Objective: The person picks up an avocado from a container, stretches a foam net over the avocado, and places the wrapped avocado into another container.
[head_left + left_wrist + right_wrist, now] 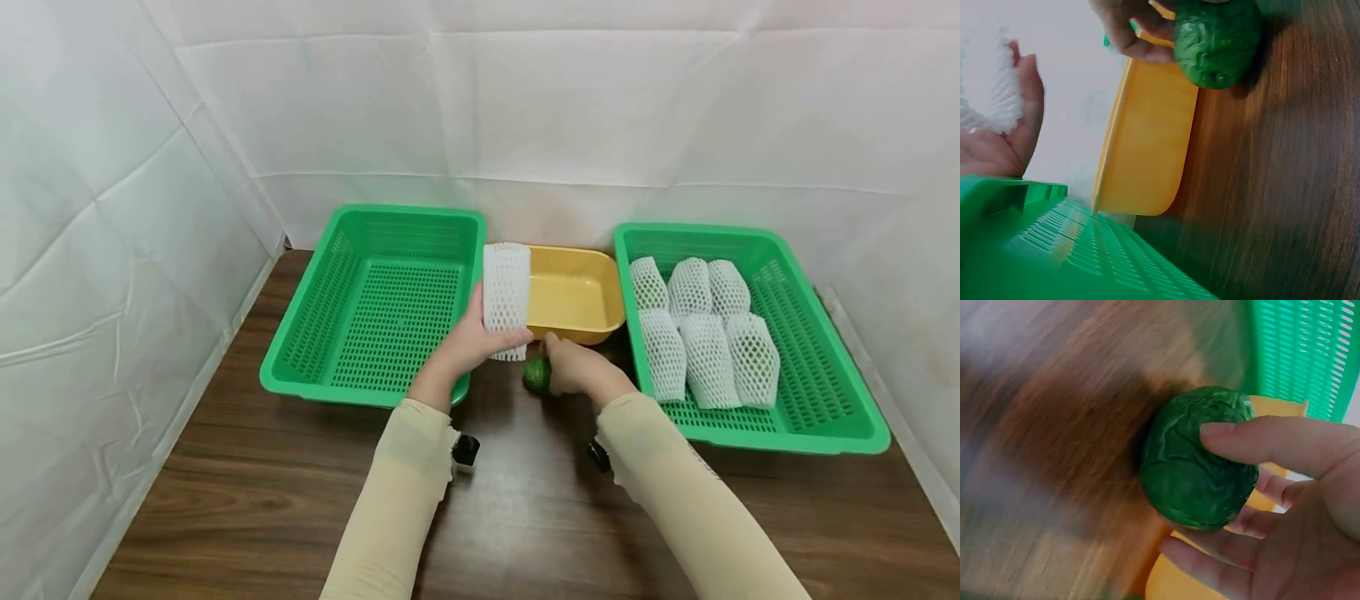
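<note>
My left hand (467, 340) holds a white foam net sleeve (507, 287) upright, with the thumb across its lower front. In the left wrist view the same sleeve (1007, 94) stands at the palm, partly cut off by the frame. To the right of it, my right hand (579, 367) grips a round, dark green fruit (536, 375) low over the table. Thumb on one side and fingers on the other hold the fruit (1194, 462) in the right wrist view. Its surface looks shiny and wrinkled, like a film wrap.
A yellow tub (573, 292) stands behind the hands, nothing visible inside it. On its left is a green basket (300, 367) with no contents showing. The right green basket (825, 433) bears several net-sleeved pieces (708, 358) in two rows. White cloth walls (585, 108) surround the wooden table (517, 525).
</note>
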A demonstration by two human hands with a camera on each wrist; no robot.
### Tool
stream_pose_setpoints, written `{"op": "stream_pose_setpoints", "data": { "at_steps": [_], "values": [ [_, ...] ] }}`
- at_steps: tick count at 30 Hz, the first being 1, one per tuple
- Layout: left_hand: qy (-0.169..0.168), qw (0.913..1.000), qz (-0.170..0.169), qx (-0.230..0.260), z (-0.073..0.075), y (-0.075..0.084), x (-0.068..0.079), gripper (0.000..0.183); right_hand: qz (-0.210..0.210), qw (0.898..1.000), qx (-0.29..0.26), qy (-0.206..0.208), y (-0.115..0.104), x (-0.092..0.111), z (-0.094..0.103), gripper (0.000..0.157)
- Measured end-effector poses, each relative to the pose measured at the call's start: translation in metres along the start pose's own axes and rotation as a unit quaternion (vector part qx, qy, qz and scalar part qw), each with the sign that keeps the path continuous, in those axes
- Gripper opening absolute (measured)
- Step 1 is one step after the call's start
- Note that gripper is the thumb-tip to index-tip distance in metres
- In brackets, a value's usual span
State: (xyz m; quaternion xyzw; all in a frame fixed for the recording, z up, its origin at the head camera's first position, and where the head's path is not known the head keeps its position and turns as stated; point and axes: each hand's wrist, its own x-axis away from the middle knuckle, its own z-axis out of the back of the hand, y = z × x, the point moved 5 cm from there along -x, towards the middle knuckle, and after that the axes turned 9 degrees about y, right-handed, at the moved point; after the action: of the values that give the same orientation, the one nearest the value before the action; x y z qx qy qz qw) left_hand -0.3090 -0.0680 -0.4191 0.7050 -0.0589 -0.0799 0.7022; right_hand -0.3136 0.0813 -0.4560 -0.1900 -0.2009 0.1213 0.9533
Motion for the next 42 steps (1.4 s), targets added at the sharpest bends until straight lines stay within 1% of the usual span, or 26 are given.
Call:
{"op": "stream_pose_setpoints", "data": {
  "at_steps": [2,4,5,6,7,8,9,11,12,13,14,15,16,17,18,19,23,24,26,30,31,33,35,37,40,42],
  "values": [
    [0.014,0.9999,-0.002,-0.005,-0.001,-0.001,-0.001,0.103,0.007,0.999,-0.04,0.008,0.0,0.005,0.011,0.053],
    [0.014,0.9999,-0.007,-0.004,-0.003,-0.002,-0.003,0.106,0.011,0.996,-0.086,0.034,0.001,0.011,0.032,0.056],
    [0.009,0.9999,-0.011,-0.001,-0.004,-0.002,-0.004,0.103,0.009,0.991,-0.121,0.05,0.002,0.015,0.046,0.057],
    [0.004,0.9999,-0.016,0.003,-0.005,-0.002,-0.005,0.1,0.005,0.985,-0.157,0.072,0.004,0.018,0.06,0.058],
    [-0.001,0.9998,-0.02,0.002,-0.005,-0.001,-0.005,0.096,0.001,0.979,-0.179,0.102,0.005,0.021,0.076,0.059],
    [-0.005,0.9997,-0.024,-0.001,-0.005,-0.001,-0.005,0.092,-0.008,0.969,-0.206,0.135,0.007,0.024,0.092,0.061],
    [-0.01,0.9996,-0.026,-0.007,-0.005,-0.001,-0.005,0.088,-0.014,0.957,-0.238,0.168,0.009,0.028,0.106,0.06],
    [-0.023,0.9991,-0.03,-0.02,-0.005,-0.001,-0.005,0.081,-0.017,0.926,-0.302,0.226,0.01,0.034,0.129,0.055],
    [-0.029,0.9987,-0.03,-0.029,-0.004,-0.001,-0.004,0.078,-0.009,0.91,-0.326,0.255,0.009,0.037,0.138,0.052],
    [-0.036,0.9983,-0.029,-0.035,-0.004,-0.002,-0.004,0.075,0.003,0.897,-0.343,0.279,0.008,0.04,0.145,0.048],
    [-0.042,0.998,-0.027,-0.039,-0.004,-0.002,-0.003,0.074,0.02,0.883,-0.366,0.294,0.006,0.042,0.15,0.044],
    [-0.047,0.9976,-0.025,-0.043,-0.004,-0.002,-0.003,0.074,0.039,0.872,-0.381,0.304,0.003,0.044,0.153,0.041],
    [-0.052,0.9974,-0.024,-0.044,-0.004,-0.002,-0.003,0.074,0.058,0.866,-0.388,0.31,-0.001,0.045,0.154,0.039],
    [-0.053,0.9973,-0.023,-0.044,-0.004,-0.003,-0.002,0.075,0.075,0.863,-0.391,0.311,-0.004,0.045,0.155,0.039],
    [-0.055,0.9973,-0.022,-0.043,-0.004,-0.003,-0.002,0.075,0.088,0.863,-0.39,0.308,-0.007,0.045,0.154,0.04],
    [-0.055,0.9974,-0.022,-0.041,-0.004,-0.003,-0.002,0.077,0.098,0.867,-0.384,0.302,-0.01,0.044,0.153,0.041],
    [-0.061,0.9975,-0.018,-0.03,-0.005,-0.004,-0.002,0.081,0.112,0.888,-0.359,0.265,-0.017,0.04,0.145,0.044],
    [-0.062,0.9976,-0.017,-0.027,-0.005,-0.004,-0.002,0.081,0.117,0.89,-0.358,0.258,-0.018,0.039,0.143,0.045],
    [-0.063,0.9976,-0.016,-0.025,-0.005,-0.005,-0.003,0.081,0.128,0.89,-0.362,0.246,-0.02,0.037,0.14,0.046],
    [-0.059,0.9974,-0.029,-0.031,-0.005,-0.004,-0.003,0.078,0.151,0.879,-0.386,0.237,-0.025,0.034,0.138,0.039],
    [-0.059,0.9972,-0.034,-0.033,-0.005,-0.003,-0.003,0.078,0.153,0.878,-0.387,0.237,-0.026,0.033,0.137,0.037],
    [-0.059,0.9966,-0.043,-0.038,-0.005,-0.002,-0.003,0.077,0.15,0.882,-0.378,0.239,-0.027,0.032,0.136,0.034],
    [-0.057,0.9963,-0.048,-0.044,-0.004,-0.001,-0.003,0.078,0.141,0.889,-0.365,0.238,-0.028,0.032,0.134,0.036],
    [-0.052,0.9959,-0.05,-0.055,-0.003,-0.001,-0.004,0.079,0.134,0.894,-0.357,0.237,-0.029,0.031,0.132,0.038],
    [-0.047,0.9957,-0.046,-0.065,-0.003,0.0,-0.004,0.081,0.128,0.894,-0.355,0.239,-0.03,0.03,0.129,0.039],
    [-0.046,0.9961,-0.04,-0.064,-0.004,0.006,-0.002,0.08,0.128,0.894,-0.353,0.245,-0.031,0.03,0.128,0.039]
  ]
}}
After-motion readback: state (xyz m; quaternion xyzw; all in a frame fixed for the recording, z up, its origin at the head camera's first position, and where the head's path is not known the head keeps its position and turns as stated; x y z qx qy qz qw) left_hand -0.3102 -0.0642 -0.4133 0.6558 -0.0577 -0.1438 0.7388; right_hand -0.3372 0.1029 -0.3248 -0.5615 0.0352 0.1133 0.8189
